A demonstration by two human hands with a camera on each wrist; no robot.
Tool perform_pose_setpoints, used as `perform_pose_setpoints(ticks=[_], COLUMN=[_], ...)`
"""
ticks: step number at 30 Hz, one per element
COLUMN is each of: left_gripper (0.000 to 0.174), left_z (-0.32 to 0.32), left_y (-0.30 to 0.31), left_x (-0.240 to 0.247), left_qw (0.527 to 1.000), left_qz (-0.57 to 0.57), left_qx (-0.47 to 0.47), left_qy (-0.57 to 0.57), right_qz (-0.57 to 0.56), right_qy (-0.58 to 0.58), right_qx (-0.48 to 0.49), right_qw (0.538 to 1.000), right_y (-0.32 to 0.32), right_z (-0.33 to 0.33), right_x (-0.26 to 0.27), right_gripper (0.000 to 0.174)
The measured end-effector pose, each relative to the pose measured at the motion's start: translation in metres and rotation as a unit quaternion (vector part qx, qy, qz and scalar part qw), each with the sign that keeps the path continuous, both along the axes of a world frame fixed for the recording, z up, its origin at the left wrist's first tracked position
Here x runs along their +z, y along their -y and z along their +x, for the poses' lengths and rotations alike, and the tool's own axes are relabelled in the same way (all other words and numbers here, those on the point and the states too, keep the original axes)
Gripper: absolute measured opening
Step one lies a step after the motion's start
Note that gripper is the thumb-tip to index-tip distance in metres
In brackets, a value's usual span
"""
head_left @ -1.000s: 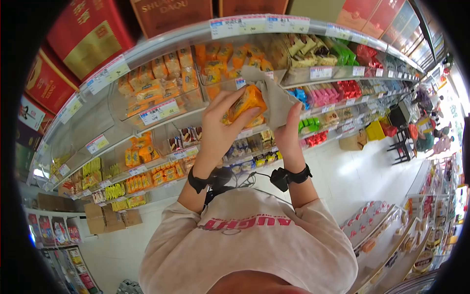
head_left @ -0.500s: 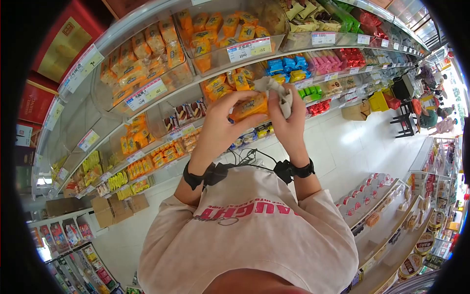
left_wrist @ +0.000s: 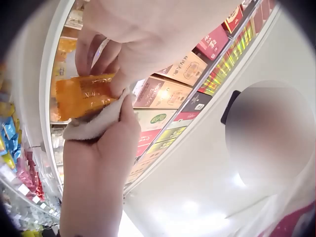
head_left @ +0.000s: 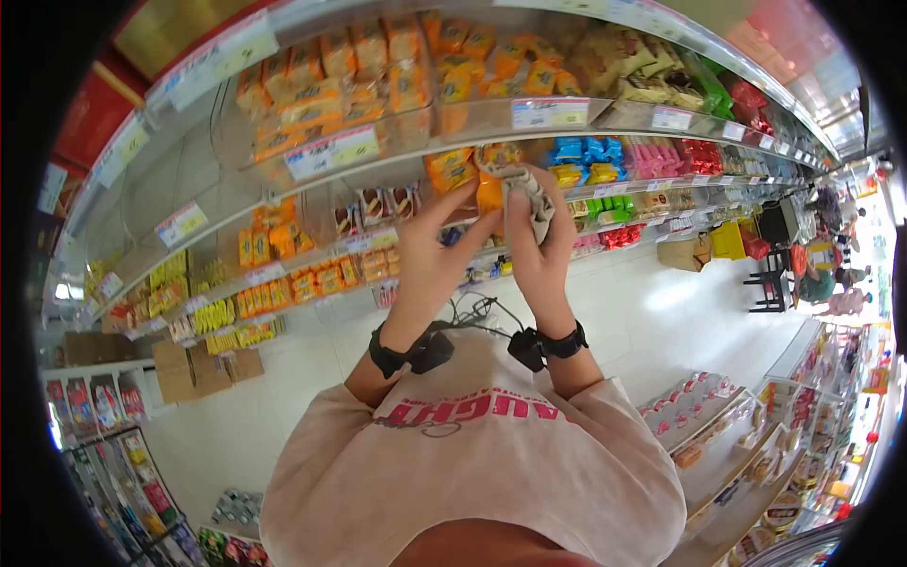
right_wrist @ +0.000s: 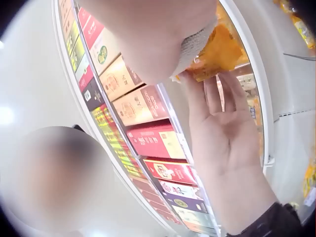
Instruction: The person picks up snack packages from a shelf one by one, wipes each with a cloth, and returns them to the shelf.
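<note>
In front of the shelves my left hand (head_left: 430, 250) pinches an orange-wrapped snack packet (head_left: 489, 192) between thumb and fingers. My right hand (head_left: 540, 269), close beside it, grips a crumpled grey cloth (head_left: 541, 219). The left wrist view has the cloth (left_wrist: 98, 123) lying along the lower side of the shiny packet (left_wrist: 84, 96), with the right thumb pressing the cloth. From the right wrist, the packet (right_wrist: 222, 52) shows above the left fingertips, and the cloth (right_wrist: 195, 49) is against its side. The right fingers are mostly hidden behind the cloth.
Clear shelf bins hold more orange packets (head_left: 326, 104), with a price tag (head_left: 331, 153) on the front edge. Blue packets (head_left: 586, 149) and red packets (head_left: 694, 158) lie further right. A cardboard box (head_left: 194, 370) sits on the floor at left; a yellow crate (head_left: 727, 240) stands at right.
The cloth, spread out wide one second ago, is now bunched in the right hand against the packet. The packet has turned more end-on, and both hands have come lower and closer together.
</note>
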State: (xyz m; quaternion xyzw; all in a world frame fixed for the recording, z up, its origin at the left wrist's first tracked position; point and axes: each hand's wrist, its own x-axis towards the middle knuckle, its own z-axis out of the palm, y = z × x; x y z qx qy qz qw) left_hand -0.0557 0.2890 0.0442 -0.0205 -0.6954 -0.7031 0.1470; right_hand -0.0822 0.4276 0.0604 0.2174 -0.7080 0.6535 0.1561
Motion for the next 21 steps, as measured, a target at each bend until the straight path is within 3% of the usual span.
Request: perform_pose_setpoints(ticks=[3, 8, 10, 13, 16, 19, 21], left_gripper=[0.053, 0.058, 0.059, 0.059, 0.057, 0.056, 0.054], left_z=[0.004, 0.01, 0.01, 0.014, 0.016, 0.014, 0.01], left_y=[0.003, 0.041, 0.054, 0.074, 0.092, 0.101, 0.102], left_x=[-0.001, 0.002, 0.002, -0.011, -0.011, -0.01, -0.011], left_qw=[0.997, 0.998, 0.996, 0.995, 0.977, 0.977, 0.994], left_qz=[0.018, -0.008, -0.022, 0.043, 0.2, 0.193, 0.077], left_qx=[0.015, 0.031, 0.07, 0.06, 0.021, -0.032, -0.029], left_qy=[-0.078, -0.046, -0.051, -0.065, -0.072, -0.081, -0.074], right_qz=[0.012, -0.077, -0.032, 0.026, 0.069, 0.051, 0.011], right_qy=[0.009, 0.159, 0.123, 0.127, 0.202, 0.264, 0.243], right_qx=[0.003, 0.123, 0.131, 0.134, 0.152, 0.148, 0.095], right_qw=[1.0, 0.977, 0.983, 0.983, 0.965, 0.952, 0.965], right_y=[0.017, 0.048, 0.063, 0.07, 0.062, 0.055, 0.055], right_z=[-0.002, 0.008, 0.008, 0.007, 0.01, 0.014, 0.019], right_x=[0.008, 0.02, 0.018, 0.001, -0.016, -0.035, -0.032], right_gripper=[0.029, 0.038, 0.041, 0.043, 0.042, 0.04, 0.04])
